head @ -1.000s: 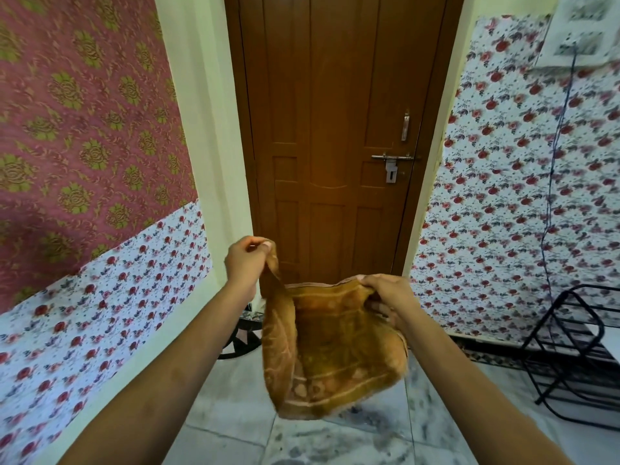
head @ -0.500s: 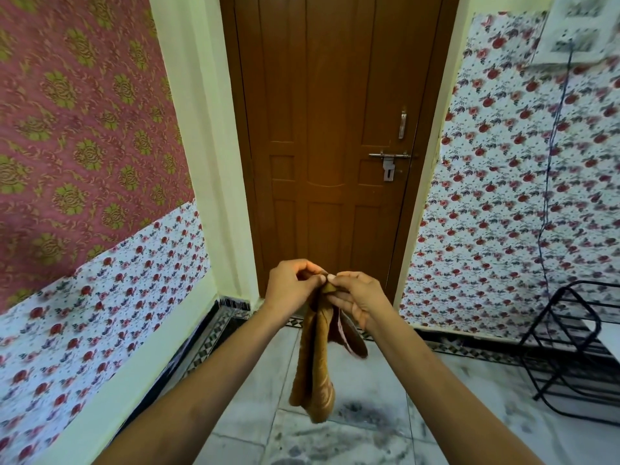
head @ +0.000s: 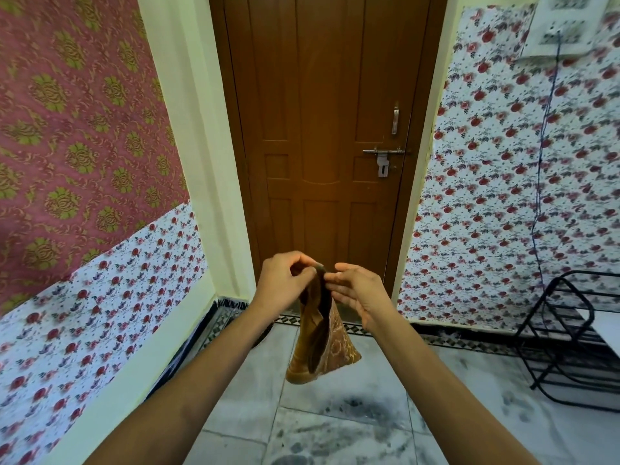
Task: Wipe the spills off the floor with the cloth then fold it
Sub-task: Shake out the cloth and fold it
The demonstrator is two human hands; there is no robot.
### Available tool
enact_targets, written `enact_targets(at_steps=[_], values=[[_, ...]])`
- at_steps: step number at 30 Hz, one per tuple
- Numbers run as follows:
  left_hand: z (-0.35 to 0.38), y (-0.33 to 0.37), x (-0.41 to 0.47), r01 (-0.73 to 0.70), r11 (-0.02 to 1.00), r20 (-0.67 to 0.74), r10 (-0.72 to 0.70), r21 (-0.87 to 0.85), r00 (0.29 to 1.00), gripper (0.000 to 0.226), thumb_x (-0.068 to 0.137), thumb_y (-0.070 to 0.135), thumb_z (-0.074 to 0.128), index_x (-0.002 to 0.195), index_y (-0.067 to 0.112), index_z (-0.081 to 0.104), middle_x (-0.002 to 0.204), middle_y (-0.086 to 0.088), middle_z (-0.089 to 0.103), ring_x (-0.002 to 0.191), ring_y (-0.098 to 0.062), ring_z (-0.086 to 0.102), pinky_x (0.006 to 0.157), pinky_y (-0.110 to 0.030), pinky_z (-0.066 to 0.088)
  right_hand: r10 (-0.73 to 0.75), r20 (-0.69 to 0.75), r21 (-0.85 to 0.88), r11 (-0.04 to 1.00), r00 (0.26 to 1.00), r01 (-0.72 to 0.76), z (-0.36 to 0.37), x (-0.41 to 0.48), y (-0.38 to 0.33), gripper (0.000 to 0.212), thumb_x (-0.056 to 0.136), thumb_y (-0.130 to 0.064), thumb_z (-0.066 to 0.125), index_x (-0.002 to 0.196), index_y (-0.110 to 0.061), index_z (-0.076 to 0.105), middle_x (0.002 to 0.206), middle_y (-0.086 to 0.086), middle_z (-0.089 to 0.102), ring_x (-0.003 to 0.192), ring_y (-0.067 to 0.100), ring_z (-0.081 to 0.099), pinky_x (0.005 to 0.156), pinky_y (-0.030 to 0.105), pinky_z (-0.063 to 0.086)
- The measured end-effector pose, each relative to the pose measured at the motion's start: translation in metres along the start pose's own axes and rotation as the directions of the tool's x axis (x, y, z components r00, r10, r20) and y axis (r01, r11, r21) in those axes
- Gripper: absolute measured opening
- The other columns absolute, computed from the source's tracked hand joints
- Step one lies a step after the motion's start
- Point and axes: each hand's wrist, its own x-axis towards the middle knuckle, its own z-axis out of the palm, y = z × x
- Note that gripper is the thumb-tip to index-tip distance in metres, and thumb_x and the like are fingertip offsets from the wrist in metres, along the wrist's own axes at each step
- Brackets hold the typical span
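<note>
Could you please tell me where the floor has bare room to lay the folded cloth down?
Bare tile lies below the cloth, between the door threshold and the black rack. The right side by the rack is crowded; the nearer tiles carry dark smudges.

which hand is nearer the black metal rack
Right. The right hand is on the rack's side of the cloth; the left hand is across the cloth, farther away.
</note>
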Motion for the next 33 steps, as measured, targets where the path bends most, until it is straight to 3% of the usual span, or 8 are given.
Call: enact_targets(at_steps=[2, 5, 7, 15, 17, 25, 28, 33], values=[[-0.004, 0.005, 0.005, 0.055, 0.997, -0.036, -0.057, -0.052, 0.998, 0.01, 0.087, 0.017, 0.061, 0.09, 0.019, 0.07, 0.085, 0.006, 0.068, 0.081, -0.006, 0.062, 0.064, -0.016, 0.049, -0.124, -0.014, -0.323, 0.94, 0.992, 0.113, -0.005, 0.003, 0.014, 0.031, 0.088, -0.017, 0.061, 0.117, -0.012, 0.054, 0.103, 0.005, 0.064, 0.092, 0.017, 0.063, 0.079, 0.029, 0.055], [-0.011, 0.014, 0.014, 0.092, 0.99, -0.031, -0.095, -0.105, 0.995, 0.008, 0.087, 0.019, 0.06, 0.088, 0.019, 0.068, 0.088, 0.003, 0.068, 0.085, -0.011, 0.062, 0.068, -0.022, 0.051, -0.21, 0.127, -0.806, 0.548, 0.969, 0.224, -0.016, 0.013, 0.046, 0.058, 0.075, -0.038, 0.073, 0.124, -0.02, 0.049, 0.118, -0.002, 0.051, 0.106, 0.016, 0.054, 0.088, 0.031, 0.05], [-0.017, 0.021, 0.019, 0.091, 0.988, -0.014, -0.094, -0.127, 0.995, 0.008, 0.088, 0.02, 0.059, 0.089, 0.018, 0.067, 0.089, 0.001, 0.067, 0.086, -0.014, 0.062, 0.068, -0.025, 0.052, -0.198, 0.127, -0.899, 0.391, 0.972, 0.197, -0.024, 0.018, 0.064, 0.055, 0.076, -0.042, 0.071, 0.123, -0.022, 0.051, 0.12, 0.0, 0.051, 0.106, 0.02, 0.056, 0.084, 0.032, 0.05], [-0.062, 0.01, 0.045, 0.227, 0.927, -0.15, -0.28, -0.3, 0.948, 0.011, 0.089, 0.015, 0.058, 0.094, 0.019, 0.067, 0.095, -0.007, 0.066, 0.094, -0.024, 0.063, 0.081, -0.038, 0.057, -0.232, -0.041, -0.669, 0.729, 0.972, 0.146, -0.048, 0.027, 0.059, 0.015, 0.087, -0.01, 0.061, 0.1, -0.015, 0.062, 0.093, 0.001, 0.067, 0.081, 0.015, 0.064, 0.065, 0.021, 0.053], [-0.076, 0.0, 0.048, 0.254, 0.924, -0.155, -0.306, -0.286, 0.939, 0.013, 0.088, 0.012, 0.059, 0.089, 0.019, 0.07, 0.095, -0.008, 0.067, 0.095, -0.025, 0.063, 0.082, -0.038, 0.056, -0.19, 0.043, -0.493, 0.85, 0.981, 0.187, -0.055, 0.021, 0.035, 0.024, 0.084, -0.005, 0.064, 0.105, -0.015, 0.058, 0.096, 0.001, 0.067, 0.085, 0.016, 0.066, 0.065, 0.022, 0.055], [-0.093, -0.012, 0.052, 0.302, 0.887, -0.224, -0.392, -0.35, 0.892, 0.016, 0.09, 0.005, 0.056, 0.088, 0.011, 0.071, 0.094, -0.007, 0.066, 0.096, -0.025, 0.062, 0.073, -0.026, 0.053, -0.195, 0.392, -0.192, 0.939, 0.899, 0.287, -0.057, 0.004, -0.029, 0.021, 0.079, -0.001, 0.064, 0.096, -0.012, 0.059, 0.093, 0.006, 0.07, 0.077, 0.016, 0.068, 0.057, 0.02, 0.055], [-0.101, -0.009, 0.056, 0.287, 0.892, -0.252, -0.384, -0.35, 0.888, 0.017, 0.09, 0.006, 0.056, 0.1, 0.005, 0.071, 0.101, -0.008, 0.065, 0.099, -0.024, 0.059, 0.077, -0.028, 0.052, -0.302, 0.362, -0.133, 0.92, 0.882, 0.369, -0.056, 0.002, -0.037, 0.017, 0.076, -0.002, 0.066, 0.088, -0.012, 0.059, 0.092, 0.006, 0.072, 0.081, 0.016, 0.069, 0.059, 0.021, 0.056], [-0.11, -0.002, 0.063, 0.222, 0.915, -0.271, -0.32, -0.337, 0.908, 0.016, 0.09, 0.006, 0.056, 0.096, 0.008, 0.071, 0.098, -0.008, 0.067, 0.096, -0.022, 0.06, 0.084, -0.033, 0.054, -0.371, 0.345, -0.598, 0.621, 0.862, 0.506, -0.047, 0.004, -0.045, 0.029, 0.091, 0.0, 0.05, 0.079, -0.02, 0.069, 0.081, -0.001, 0.067, 0.073, 0.01, 0.065, 0.063, 0.019, 0.054]])
